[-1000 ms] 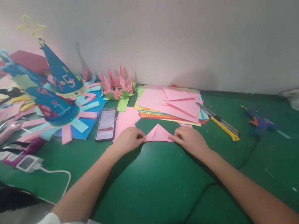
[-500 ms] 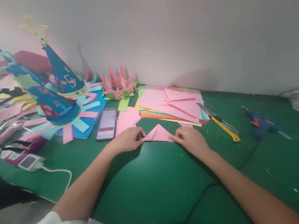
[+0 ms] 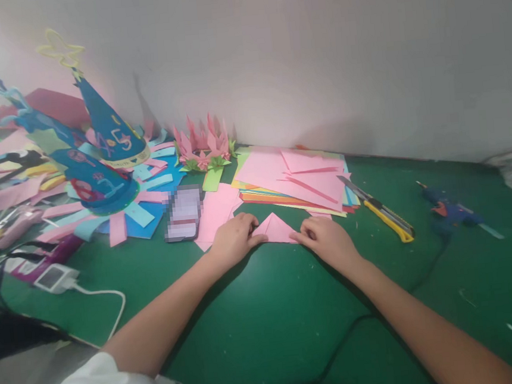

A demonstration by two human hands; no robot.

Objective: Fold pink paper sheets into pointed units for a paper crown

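Observation:
A folded pink paper triangle (image 3: 276,228) lies on the green table, its point toward the wall. My left hand (image 3: 237,238) is closed over its left corner, thumb laid along the lower left part. At the right corner, my right hand (image 3: 325,238) pinches the paper between thumb and curled fingers. Both corners are partly hidden by the fingers. Pink paper pieces (image 3: 216,210) lie just beyond my left hand, and a stack of coloured paper (image 3: 263,170) with pink sheets on top lies behind the triangle.
A yellow utility knife (image 3: 386,217) with its blade out lies right of the stack. Further right is a blue glue gun (image 3: 452,210) with a cord. A phone (image 3: 184,213), a pink paper crown (image 3: 202,146) and blue cone hats (image 3: 106,124) stand or lie to the left.
My left hand has moved right, and its thumb now lies over the triangle's left part. My right hand stays at the right corner. The view has shifted slightly.

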